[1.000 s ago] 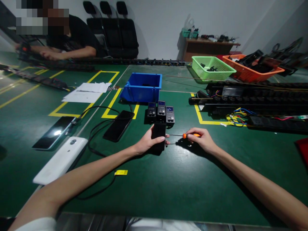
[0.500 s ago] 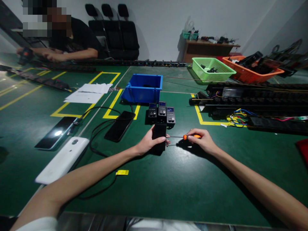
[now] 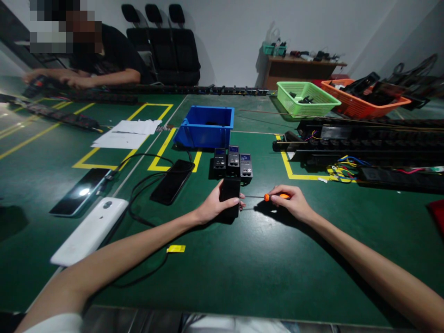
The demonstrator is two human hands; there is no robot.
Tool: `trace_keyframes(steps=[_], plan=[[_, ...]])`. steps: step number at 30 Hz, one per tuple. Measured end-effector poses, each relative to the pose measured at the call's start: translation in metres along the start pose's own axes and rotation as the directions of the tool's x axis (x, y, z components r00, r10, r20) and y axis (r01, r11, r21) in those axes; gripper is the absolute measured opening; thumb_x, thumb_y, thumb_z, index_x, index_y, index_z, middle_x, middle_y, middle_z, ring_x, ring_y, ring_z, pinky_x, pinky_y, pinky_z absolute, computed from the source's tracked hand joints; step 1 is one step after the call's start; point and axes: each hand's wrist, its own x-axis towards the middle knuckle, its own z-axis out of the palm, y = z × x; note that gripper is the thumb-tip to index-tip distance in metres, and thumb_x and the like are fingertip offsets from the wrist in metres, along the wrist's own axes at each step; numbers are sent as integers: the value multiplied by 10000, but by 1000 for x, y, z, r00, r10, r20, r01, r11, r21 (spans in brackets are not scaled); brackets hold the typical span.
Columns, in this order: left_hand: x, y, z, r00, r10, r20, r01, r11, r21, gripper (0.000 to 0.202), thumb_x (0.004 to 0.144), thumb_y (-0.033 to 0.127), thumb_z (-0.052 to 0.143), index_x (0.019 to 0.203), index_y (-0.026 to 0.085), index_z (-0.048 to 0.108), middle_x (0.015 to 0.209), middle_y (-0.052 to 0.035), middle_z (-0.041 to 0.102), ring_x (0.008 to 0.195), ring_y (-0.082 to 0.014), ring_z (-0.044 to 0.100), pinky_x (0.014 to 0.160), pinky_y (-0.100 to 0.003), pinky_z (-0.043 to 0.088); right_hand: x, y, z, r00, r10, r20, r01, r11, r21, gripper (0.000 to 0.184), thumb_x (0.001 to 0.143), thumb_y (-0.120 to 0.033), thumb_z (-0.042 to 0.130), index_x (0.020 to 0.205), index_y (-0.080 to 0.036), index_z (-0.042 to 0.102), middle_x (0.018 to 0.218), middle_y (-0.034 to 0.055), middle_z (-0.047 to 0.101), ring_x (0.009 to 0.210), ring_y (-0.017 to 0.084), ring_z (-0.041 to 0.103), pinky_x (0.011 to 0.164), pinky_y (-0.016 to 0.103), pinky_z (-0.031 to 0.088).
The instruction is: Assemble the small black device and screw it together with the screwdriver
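Note:
My left hand (image 3: 215,203) is wrapped round a black box-shaped device (image 3: 229,196), thumb across its near face and fingertips showing past its right side. In my right hand (image 3: 290,200) is a screwdriver (image 3: 267,197) with an orange handle. Its thin shaft lies level and points left, the tip meeting the device's right side; the exact contact point is too small to make out. Just beyond the held device stand three small black modules with little screens: a left one (image 3: 219,159), a middle one (image 3: 233,157) and a right one (image 3: 246,165).
Behind the modules sits a blue bin (image 3: 206,129). Left lie a dark phone (image 3: 172,181), a second phone (image 3: 81,192), a white power-bank-like slab (image 3: 90,231) and cables. Black rails with wires (image 3: 364,148), a green basket (image 3: 307,104) and an orange basket (image 3: 364,104) occupy the right. A co-worker (image 3: 111,60) sits far left.
My hands, the device and the screwdriver hold almost the same position. The co-worker's hands and the dark tool in them have shifted slightly.

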Motion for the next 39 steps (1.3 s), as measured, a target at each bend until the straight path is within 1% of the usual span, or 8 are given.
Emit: trace_keyframes(steps=[9,16,21,24,28,32,35,39], plan=[[-6,-3,3,993,116,-35,-107,974,198,512,764,328,718,1143,184,405,1144,-131,598,852,-193,684,757,-345,551,-1,0,2,1000,-23,-9,23,999,-35,258,735,-394,733,812,-149,708,759,43,695,624,136,602,602,258,474],[-11,3,8,986,151,-71,-129,961,246,843,770,290,706,1416,316,164,1181,-110,584,798,-161,676,805,-379,544,-2,-1,1,1000,-21,-9,21,1000,-24,249,734,-382,737,819,-150,710,757,50,694,626,143,599,601,270,484],[-11,-2,6,981,176,-78,-151,955,255,714,742,281,723,1320,291,306,1163,-96,571,819,-165,670,794,-368,542,-4,-2,4,998,7,-58,7,972,233,296,792,-445,651,806,-156,712,738,61,683,606,162,603,547,283,490],[-9,-5,4,981,169,-91,-145,963,229,668,743,284,720,1269,278,309,1114,-77,573,799,-159,673,774,-358,544,-5,-5,8,998,49,-46,-28,924,382,334,809,-472,617,819,-150,704,758,74,684,631,179,625,542,293,503],[-8,-8,2,982,157,-107,-131,968,216,652,759,305,706,1255,282,284,1139,-78,548,783,-156,672,733,-344,552,-5,-5,9,995,100,24,-103,956,273,376,855,-500,565,825,-143,676,613,37,644,524,148,587,482,253,467],[-10,-8,3,978,175,-115,-140,955,260,680,760,307,702,1294,273,283,1215,-109,519,853,-179,667,748,-339,550,-6,-1,7,997,69,41,-72,993,89,392,865,-504,552,712,-152,633,446,-22,528,376,97,458,374,202,333],[-11,-5,4,972,205,-113,-165,942,291,708,768,292,693,1341,267,276,1285,-131,487,960,-204,647,798,-350,542,-7,-1,7,997,71,32,-71,997,8,404,859,-509,549,668,-159,614,410,-41,477,341,79,403,360,198,281],[-13,0,3,970,204,-135,-150,932,329,737,765,275,699,1377,244,291,1184,-114,569,993,-212,627,880,-397,516,-7,-1,8,997,73,17,-72,997,-28,402,853,-508,554,652,-162,602,410,-50,450,343,74,380,369,205,262]])
